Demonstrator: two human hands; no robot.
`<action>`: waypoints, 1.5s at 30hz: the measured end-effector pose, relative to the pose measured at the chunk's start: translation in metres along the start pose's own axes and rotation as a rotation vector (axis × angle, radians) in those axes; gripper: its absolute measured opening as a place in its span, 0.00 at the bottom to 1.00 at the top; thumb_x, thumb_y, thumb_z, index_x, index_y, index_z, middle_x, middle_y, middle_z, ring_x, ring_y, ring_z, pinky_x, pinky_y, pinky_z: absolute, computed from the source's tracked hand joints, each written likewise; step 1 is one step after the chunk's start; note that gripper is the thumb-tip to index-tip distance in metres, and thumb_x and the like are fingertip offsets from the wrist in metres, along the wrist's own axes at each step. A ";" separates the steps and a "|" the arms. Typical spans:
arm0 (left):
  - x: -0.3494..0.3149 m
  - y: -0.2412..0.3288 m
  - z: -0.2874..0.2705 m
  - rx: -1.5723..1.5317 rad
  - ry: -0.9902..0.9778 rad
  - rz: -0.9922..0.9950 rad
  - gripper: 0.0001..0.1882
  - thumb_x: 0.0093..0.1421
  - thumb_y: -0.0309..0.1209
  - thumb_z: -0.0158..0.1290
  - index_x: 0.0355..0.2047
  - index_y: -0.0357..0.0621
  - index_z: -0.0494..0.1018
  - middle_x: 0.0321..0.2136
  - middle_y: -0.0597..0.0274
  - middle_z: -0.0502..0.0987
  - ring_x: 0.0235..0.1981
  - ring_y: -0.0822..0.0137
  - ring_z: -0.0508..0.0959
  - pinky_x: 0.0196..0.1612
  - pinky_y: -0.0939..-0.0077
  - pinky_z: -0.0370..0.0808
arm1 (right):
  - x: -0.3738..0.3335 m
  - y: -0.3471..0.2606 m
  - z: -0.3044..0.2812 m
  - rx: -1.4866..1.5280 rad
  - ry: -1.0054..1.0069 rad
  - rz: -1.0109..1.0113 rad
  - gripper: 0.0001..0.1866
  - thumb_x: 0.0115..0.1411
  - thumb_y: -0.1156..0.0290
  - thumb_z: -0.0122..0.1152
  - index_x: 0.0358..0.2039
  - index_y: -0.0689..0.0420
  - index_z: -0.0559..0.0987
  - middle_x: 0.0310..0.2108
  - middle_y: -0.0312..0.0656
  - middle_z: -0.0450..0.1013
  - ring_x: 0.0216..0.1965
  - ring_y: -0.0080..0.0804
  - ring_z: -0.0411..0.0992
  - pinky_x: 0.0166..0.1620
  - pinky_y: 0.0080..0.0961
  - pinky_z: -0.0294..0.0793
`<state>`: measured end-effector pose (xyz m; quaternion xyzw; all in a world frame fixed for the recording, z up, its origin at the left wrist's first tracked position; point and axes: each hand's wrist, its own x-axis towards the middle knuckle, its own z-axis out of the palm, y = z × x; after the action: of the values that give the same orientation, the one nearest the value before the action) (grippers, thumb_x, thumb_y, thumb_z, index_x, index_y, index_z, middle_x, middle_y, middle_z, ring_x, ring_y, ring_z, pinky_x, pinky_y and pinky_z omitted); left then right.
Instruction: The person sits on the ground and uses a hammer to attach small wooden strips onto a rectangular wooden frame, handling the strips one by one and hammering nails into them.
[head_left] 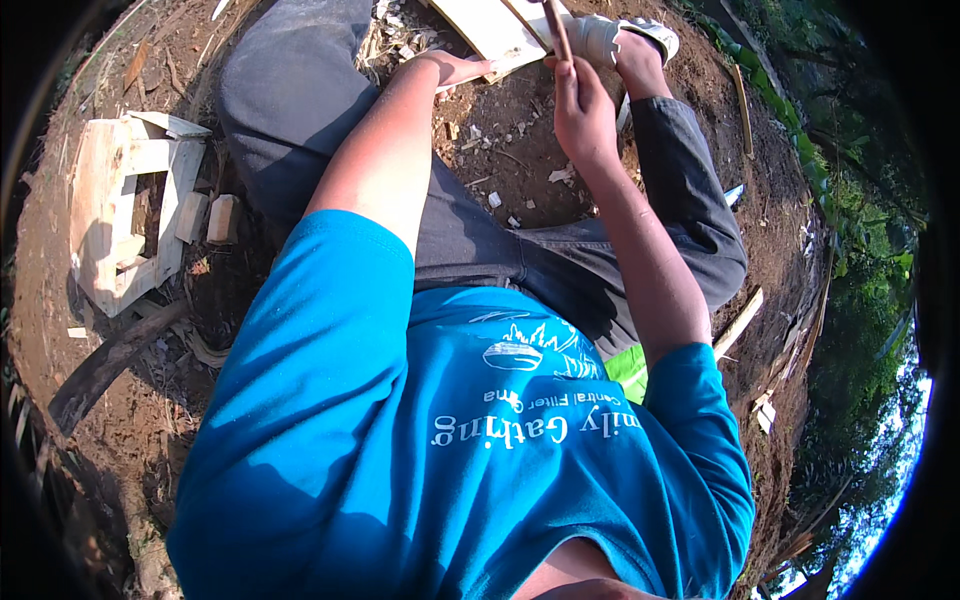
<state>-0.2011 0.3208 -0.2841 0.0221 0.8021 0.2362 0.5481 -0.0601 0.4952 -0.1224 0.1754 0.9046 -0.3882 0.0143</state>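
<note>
My right hand (584, 118) is wrapped round a brown wooden handle (557, 32) that points up and away from me. Its far end runs out of the picture, so I cannot tell what tool it belongs to. To its left, my left hand (455, 72) grips the near edge of a pale wooden board (492, 28), thumb along the top, the other fingers partly hidden. The board lies on the ground between my bent legs, joined to or touching other pale pieces, and its far part is cut off by the upper edge.
A pale wooden frame (95, 225) stands at the left, with small wood blocks (223, 220) beside it. A dark log (110, 368) lies nearer. Wood chips (495, 200) litter the soil. My shoe (655, 38) is beyond the handle; green plants (860, 260) line the right side.
</note>
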 end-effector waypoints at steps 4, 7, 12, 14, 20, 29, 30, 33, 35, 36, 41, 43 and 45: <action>-0.004 -0.012 0.004 -0.043 0.089 0.095 0.49 0.48 0.80 0.54 0.34 0.38 0.81 0.23 0.59 0.77 0.25 0.64 0.75 0.33 0.62 0.71 | 0.010 -0.063 -0.037 0.584 0.238 -0.312 0.19 0.78 0.56 0.42 0.48 0.58 0.74 0.22 0.31 0.66 0.19 0.22 0.63 0.25 0.23 0.63; 0.009 0.001 0.001 0.039 0.032 0.018 0.52 0.47 0.81 0.53 0.39 0.38 0.82 0.27 0.57 0.79 0.28 0.64 0.78 0.37 0.63 0.74 | -0.007 -0.004 0.008 0.035 0.133 -0.049 0.19 0.76 0.56 0.44 0.46 0.61 0.74 0.27 0.48 0.76 0.29 0.49 0.77 0.36 0.41 0.76; -0.006 0.005 0.004 0.056 0.075 0.049 0.55 0.44 0.80 0.57 0.47 0.36 0.81 0.36 0.47 0.82 0.41 0.57 0.83 0.47 0.57 0.78 | 0.011 -0.011 0.000 0.120 0.025 0.029 0.21 0.77 0.53 0.46 0.45 0.56 0.80 0.24 0.34 0.71 0.25 0.23 0.69 0.31 0.24 0.70; -0.001 -0.019 0.006 -0.179 0.121 0.170 0.49 0.47 0.77 0.59 0.31 0.31 0.79 0.22 0.55 0.77 0.22 0.63 0.79 0.33 0.61 0.76 | 0.019 -0.061 -0.025 0.342 0.159 -0.263 0.20 0.79 0.54 0.42 0.48 0.56 0.77 0.22 0.26 0.63 0.20 0.12 0.58 0.23 0.15 0.57; -0.009 0.015 0.007 0.029 0.103 0.111 0.55 0.40 0.84 0.55 0.33 0.33 0.82 0.30 0.46 0.82 0.36 0.53 0.84 0.45 0.59 0.79 | 0.007 0.084 0.025 -0.409 -0.160 0.190 0.17 0.75 0.56 0.49 0.45 0.57 0.77 0.31 0.51 0.77 0.36 0.47 0.79 0.43 0.42 0.76; 0.005 -0.008 0.012 -0.014 0.184 0.116 0.53 0.42 0.82 0.56 0.31 0.33 0.82 0.27 0.49 0.81 0.31 0.56 0.83 0.43 0.59 0.77 | 0.007 -0.022 -0.005 0.400 0.327 -0.326 0.21 0.77 0.53 0.40 0.36 0.58 0.69 0.21 0.38 0.70 0.22 0.28 0.71 0.27 0.26 0.68; 0.001 0.003 0.012 0.022 0.177 0.092 0.54 0.41 0.82 0.57 0.34 0.33 0.83 0.28 0.48 0.82 0.32 0.55 0.83 0.43 0.59 0.77 | -0.001 0.014 0.011 -0.070 0.166 -0.098 0.22 0.76 0.51 0.44 0.40 0.61 0.71 0.27 0.49 0.77 0.31 0.49 0.79 0.36 0.40 0.76; 0.002 0.009 0.013 0.153 0.270 0.099 0.55 0.38 0.83 0.57 0.36 0.35 0.84 0.35 0.47 0.83 0.42 0.51 0.84 0.52 0.51 0.76 | 0.015 0.051 0.011 -0.192 -0.159 0.283 0.24 0.73 0.49 0.45 0.40 0.59 0.79 0.37 0.58 0.80 0.47 0.61 0.78 0.52 0.48 0.75; -0.014 -0.001 0.004 0.024 0.124 0.129 0.52 0.40 0.84 0.54 0.26 0.37 0.81 0.26 0.50 0.82 0.37 0.51 0.84 0.52 0.56 0.76 | 0.018 0.004 -0.014 -0.052 0.073 -0.028 0.25 0.76 0.49 0.46 0.36 0.58 0.79 0.23 0.38 0.73 0.25 0.25 0.73 0.31 0.27 0.72; -0.011 -0.016 0.009 0.025 0.147 0.129 0.52 0.41 0.84 0.54 0.25 0.37 0.81 0.25 0.50 0.81 0.35 0.53 0.83 0.49 0.58 0.77 | 0.019 -0.030 -0.023 0.170 0.166 -0.183 0.23 0.77 0.52 0.45 0.37 0.58 0.77 0.20 0.30 0.65 0.21 0.15 0.64 0.25 0.20 0.63; -0.004 0.013 0.008 0.043 0.115 0.012 0.50 0.41 0.80 0.59 0.38 0.40 0.83 0.39 0.53 0.83 0.39 0.60 0.82 0.45 0.62 0.77 | -0.008 0.040 0.013 -0.272 -0.013 0.080 0.21 0.75 0.54 0.45 0.39 0.62 0.71 0.30 0.54 0.78 0.34 0.58 0.78 0.38 0.47 0.75; 0.002 0.010 0.022 0.220 0.356 0.064 0.52 0.44 0.80 0.58 0.44 0.40 0.82 0.40 0.53 0.82 0.40 0.62 0.81 0.44 0.62 0.77 | 0.005 0.069 0.017 -0.427 -0.035 0.060 0.27 0.75 0.49 0.45 0.35 0.64 0.73 0.25 0.52 0.74 0.29 0.39 0.76 0.36 0.40 0.75; -0.013 0.009 0.006 0.061 0.111 0.087 0.54 0.43 0.83 0.52 0.36 0.37 0.84 0.36 0.46 0.84 0.47 0.51 0.83 0.55 0.53 0.74 | 0.021 0.026 -0.014 -0.139 0.090 0.002 0.28 0.75 0.48 0.46 0.33 0.62 0.75 0.23 0.45 0.73 0.25 0.33 0.73 0.32 0.36 0.73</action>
<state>-0.1923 0.3272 -0.2710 0.0606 0.8364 0.2360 0.4910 -0.0695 0.5282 -0.1339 0.1921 0.9290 -0.3159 -0.0139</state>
